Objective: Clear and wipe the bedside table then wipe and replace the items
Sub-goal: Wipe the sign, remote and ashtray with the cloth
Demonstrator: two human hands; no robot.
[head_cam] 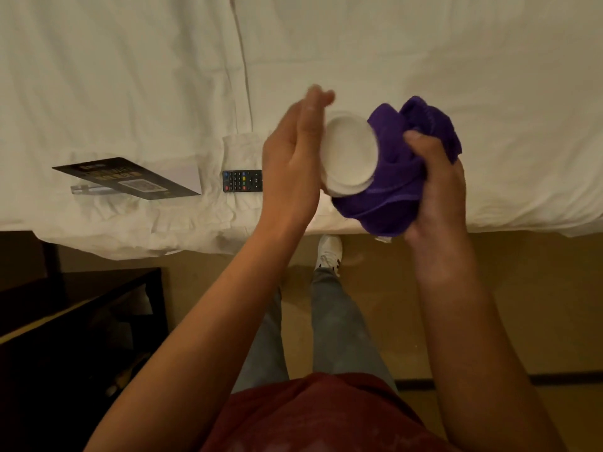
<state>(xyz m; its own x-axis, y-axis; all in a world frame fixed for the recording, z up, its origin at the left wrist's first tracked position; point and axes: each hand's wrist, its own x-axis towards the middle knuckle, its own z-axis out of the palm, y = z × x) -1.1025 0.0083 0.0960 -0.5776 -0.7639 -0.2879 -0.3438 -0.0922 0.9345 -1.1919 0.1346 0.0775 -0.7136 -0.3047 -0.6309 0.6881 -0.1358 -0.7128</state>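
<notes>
A white round dish-like item (pixel 348 154) is held up over the bed's edge. My left hand (pixel 293 158) lies flat against its left side, fingers straight and blurred. My right hand (pixel 437 187) grips a bunched purple cloth (pixel 391 190), which wraps the item's right side and underside. A black remote control (pixel 242 181) lies on the white bed sheet (pixel 424 60), partly hidden behind my left hand. Left of it lies a black printed card in a clear acrylic stand (pixel 130 177). The dark bedside table (pixel 98 288) stands at the lower left.
The bed fills the upper half of the view, its edge running across the middle. Below it is tan floor (pixel 489 305), with my legs and a white shoe (pixel 329 252) next to the bed. A dark skirting line crosses at the lower right.
</notes>
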